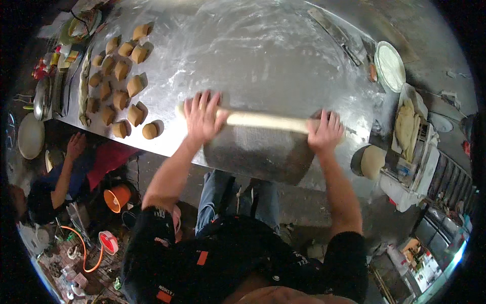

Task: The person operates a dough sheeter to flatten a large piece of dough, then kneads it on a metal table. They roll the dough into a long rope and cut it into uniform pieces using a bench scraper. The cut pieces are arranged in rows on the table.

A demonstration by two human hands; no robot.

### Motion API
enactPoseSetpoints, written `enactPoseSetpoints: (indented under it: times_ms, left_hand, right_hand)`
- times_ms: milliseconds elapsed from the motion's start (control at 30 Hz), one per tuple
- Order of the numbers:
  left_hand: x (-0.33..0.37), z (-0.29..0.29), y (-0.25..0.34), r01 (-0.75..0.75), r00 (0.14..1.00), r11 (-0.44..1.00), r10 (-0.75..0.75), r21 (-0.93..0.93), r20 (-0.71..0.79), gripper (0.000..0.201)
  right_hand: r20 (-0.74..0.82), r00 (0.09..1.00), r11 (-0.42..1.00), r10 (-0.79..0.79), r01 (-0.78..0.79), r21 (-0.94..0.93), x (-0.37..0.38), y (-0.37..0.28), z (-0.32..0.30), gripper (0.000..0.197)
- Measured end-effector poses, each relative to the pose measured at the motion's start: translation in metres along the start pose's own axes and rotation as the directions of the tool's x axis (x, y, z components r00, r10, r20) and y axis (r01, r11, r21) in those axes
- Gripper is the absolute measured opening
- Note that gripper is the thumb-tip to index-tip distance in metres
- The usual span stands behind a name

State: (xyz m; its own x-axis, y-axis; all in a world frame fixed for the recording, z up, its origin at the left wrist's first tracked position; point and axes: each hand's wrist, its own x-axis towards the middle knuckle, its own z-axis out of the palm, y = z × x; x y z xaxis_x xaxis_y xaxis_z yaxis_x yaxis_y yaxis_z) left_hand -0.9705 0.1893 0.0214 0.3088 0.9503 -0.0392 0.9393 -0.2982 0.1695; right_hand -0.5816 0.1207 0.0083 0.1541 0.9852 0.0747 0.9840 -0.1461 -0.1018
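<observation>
A long pale dough roll point(266, 120) lies crosswise on a floury metal table point(243, 66). My left hand point(203, 117) rests on its left part, fingers stretched out and spread. Over the right end, my right hand point(326, 130) lies with its fingers apart, slightly blurred. Both palms press on the roll from above, and neither hand wraps round it. Several brown dough pieces point(120, 99) sit in loose rows on the table to the left. A rounded lump of pale dough point(373, 162) is at the table's right edge, beyond my right hand.
A white round dish of flour point(390, 66) and a long flat tool point(334, 33) are at the far right. A tray with pale dough point(406, 129) stands right of the table. At the left, another person's hand point(76, 146) is near the edge, above an orange bucket point(117, 197).
</observation>
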Motion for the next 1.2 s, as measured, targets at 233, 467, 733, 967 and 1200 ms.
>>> enactPoseSetpoints:
  times_ms: [233,467,733,967,1200]
  left_hand:
    - [0.102,-0.001,-0.039,0.188,0.975,0.978,-0.176,0.086,-0.132,0.054]
    - [-0.076,0.014,-0.021,0.139,0.987,0.989,-0.133,0.058,-0.087,0.068]
    - [0.157,-0.015,-0.057,0.291,0.945,0.947,-0.307,-0.133,-0.118,0.054]
    - [0.038,-0.011,-0.048,-0.019,0.987,0.996,0.033,0.093,-0.159,0.050]
    - [-0.030,-0.009,-0.037,0.058,0.997,0.998,-0.058,-0.010,-0.052,0.064]
  right_hand:
    - [-0.162,0.985,0.998,0.053,-0.048,0.035,0.090,0.008,0.030,0.056]
    - [-0.081,0.985,0.988,-0.156,0.156,-0.002,-0.086,0.001,-0.001,0.067]
    - [-0.185,0.954,0.943,0.235,-0.178,0.281,0.137,0.023,0.032,0.064]
    - [-0.241,0.960,0.980,-0.142,0.101,-0.174,-0.014,0.004,0.004,0.046]
    - [-0.213,0.966,0.985,-0.150,0.164,0.048,-0.059,-0.164,0.007,0.049]
